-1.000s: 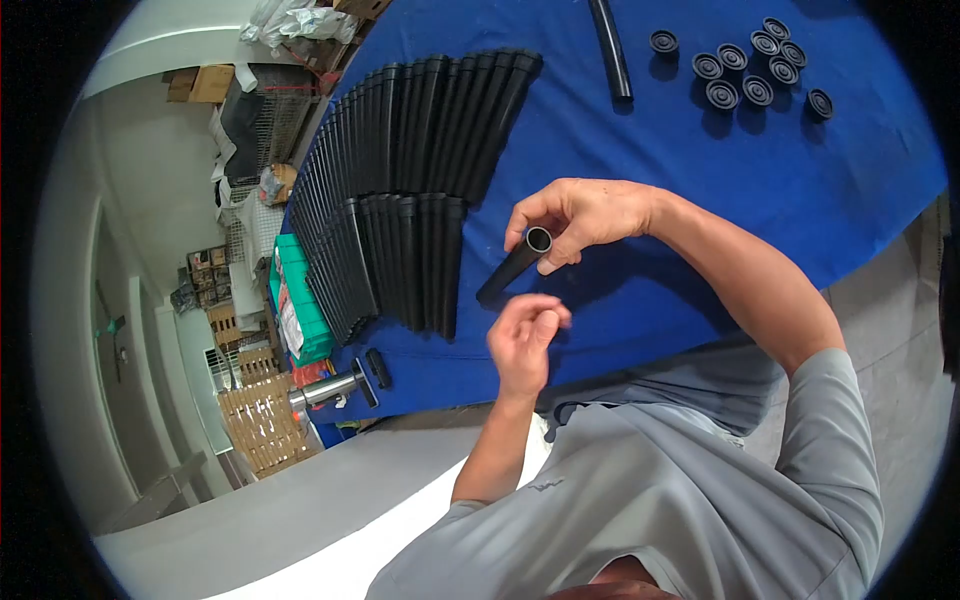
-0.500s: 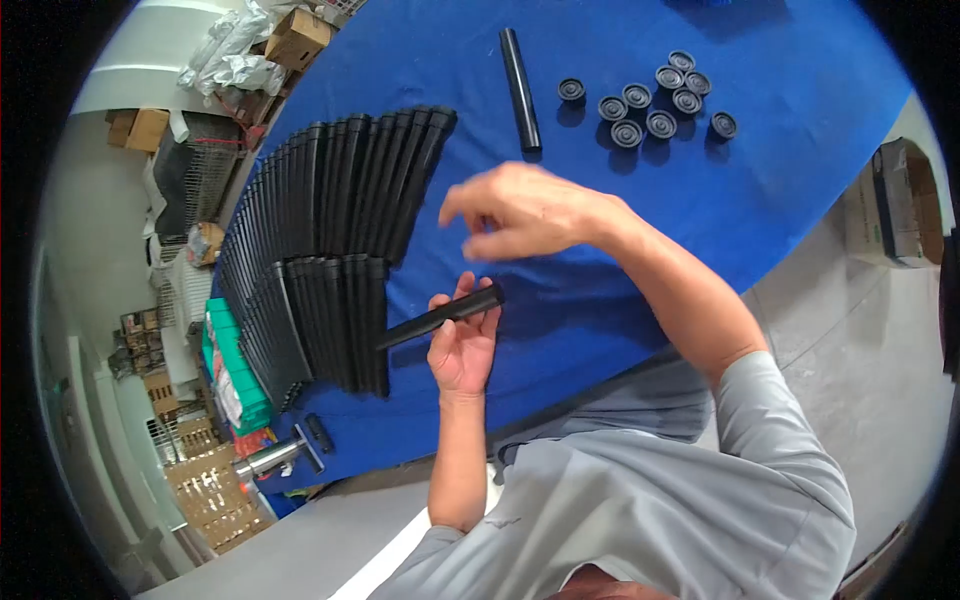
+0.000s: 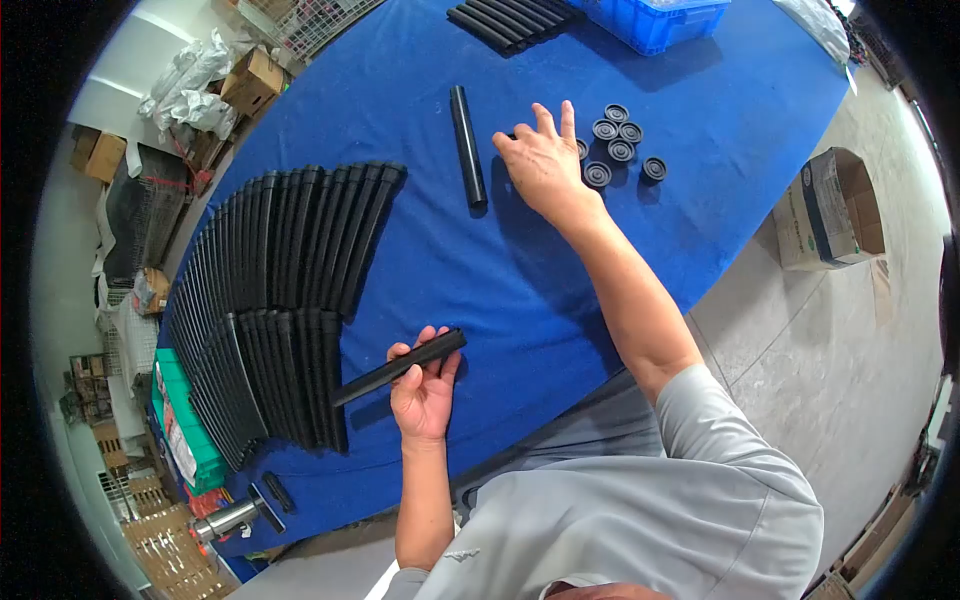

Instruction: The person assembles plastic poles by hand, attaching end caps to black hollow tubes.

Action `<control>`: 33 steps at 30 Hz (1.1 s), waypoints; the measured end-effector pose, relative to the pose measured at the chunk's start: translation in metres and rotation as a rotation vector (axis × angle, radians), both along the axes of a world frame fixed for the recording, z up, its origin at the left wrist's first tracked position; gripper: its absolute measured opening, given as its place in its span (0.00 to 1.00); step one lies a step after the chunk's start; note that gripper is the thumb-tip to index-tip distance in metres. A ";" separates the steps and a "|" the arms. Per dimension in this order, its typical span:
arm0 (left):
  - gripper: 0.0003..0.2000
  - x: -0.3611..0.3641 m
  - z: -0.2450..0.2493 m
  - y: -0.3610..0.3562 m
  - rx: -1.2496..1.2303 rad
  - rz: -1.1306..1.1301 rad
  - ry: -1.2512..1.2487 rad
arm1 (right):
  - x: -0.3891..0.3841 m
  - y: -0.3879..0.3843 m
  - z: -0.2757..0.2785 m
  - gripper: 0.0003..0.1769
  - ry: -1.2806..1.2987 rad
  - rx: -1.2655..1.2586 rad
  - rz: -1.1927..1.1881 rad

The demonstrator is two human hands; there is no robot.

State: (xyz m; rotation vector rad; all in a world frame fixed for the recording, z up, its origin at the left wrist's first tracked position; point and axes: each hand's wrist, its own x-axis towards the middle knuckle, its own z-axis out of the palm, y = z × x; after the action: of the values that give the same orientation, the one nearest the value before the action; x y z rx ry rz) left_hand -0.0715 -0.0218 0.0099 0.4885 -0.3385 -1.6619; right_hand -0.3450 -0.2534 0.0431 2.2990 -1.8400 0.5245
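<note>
My left hand (image 3: 421, 399) is closed around a black tube (image 3: 400, 368), palm up, and the tube tilts up to the right. My right hand (image 3: 545, 172) reaches palm down over the table. Its thumb and index finger close on a small round black cap (image 3: 512, 135), mostly hidden by the hand, while the other fingers stretch out. Several more round black caps (image 3: 620, 150) with ringed tops sit just right of it, some partly behind the fingers. Another black tube (image 3: 467, 150) lies by itself left of my right hand.
Two rows of black tubes (image 3: 290, 240) cover the left of the blue cloth (image 3: 420, 250). More tubes (image 3: 510, 20) and a blue crate (image 3: 655, 22) are at the far edge. A green bin (image 3: 185, 420) and a metal cylinder tool (image 3: 230, 520) stand lower left. A cardboard box (image 3: 830, 210) rests on the floor.
My right hand has moved away from the held tube, out to the caps at the back. The left hand keeps its tube. The camera view has shifted, showing more of the far table.
</note>
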 end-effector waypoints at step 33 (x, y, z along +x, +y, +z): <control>0.23 0.012 0.006 0.078 0.192 0.137 0.125 | 0.136 0.126 -0.025 0.39 -1.109 1.269 1.467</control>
State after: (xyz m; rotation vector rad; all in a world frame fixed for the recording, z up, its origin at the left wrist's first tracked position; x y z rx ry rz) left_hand -0.0599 0.0558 0.0159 0.5359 -0.0515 -1.5901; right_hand -0.2091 -0.1277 0.0178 4.6549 0.4282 1.0605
